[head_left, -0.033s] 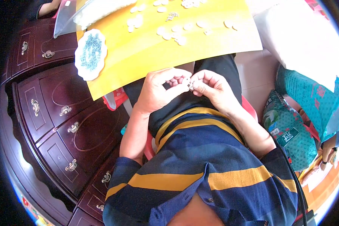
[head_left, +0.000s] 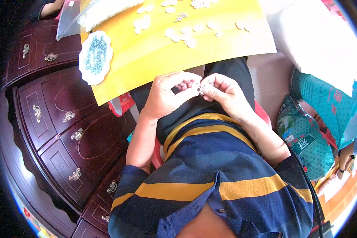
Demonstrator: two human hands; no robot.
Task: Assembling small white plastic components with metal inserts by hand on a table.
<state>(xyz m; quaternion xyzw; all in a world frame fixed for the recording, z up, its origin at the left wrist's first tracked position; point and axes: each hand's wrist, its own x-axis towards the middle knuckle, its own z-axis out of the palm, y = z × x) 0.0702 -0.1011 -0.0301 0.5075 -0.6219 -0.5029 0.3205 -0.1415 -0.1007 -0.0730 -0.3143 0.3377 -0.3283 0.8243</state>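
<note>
Above my lap, just short of the table's near edge, my left hand (head_left: 171, 92) and my right hand (head_left: 223, 92) meet at the fingertips. Thumb and forefinger of the left pinch a small white round piece (head_left: 196, 85). Against it, the right fingertips grip a tiny whitish piece (head_left: 201, 91), mostly hidden by the thumb. Whether the two pieces are joined I cannot tell. On the yellow tabletop (head_left: 146, 63) lie several white discs (head_left: 190, 42) in loose groups. Among them sits a little heap of thin metal pieces (head_left: 181, 17).
A scalloped white dish (head_left: 107, 65) of thin dark screw-like pieces stands at the table's left edge, near a clear bag (head_left: 103, 16) of white pieces. Dark wooden drawers (head_left: 63, 119) line the left. A white sack (head_left: 317, 39) and teal bags (head_left: 305, 139) crowd the right. Other people's arms show at the rim.
</note>
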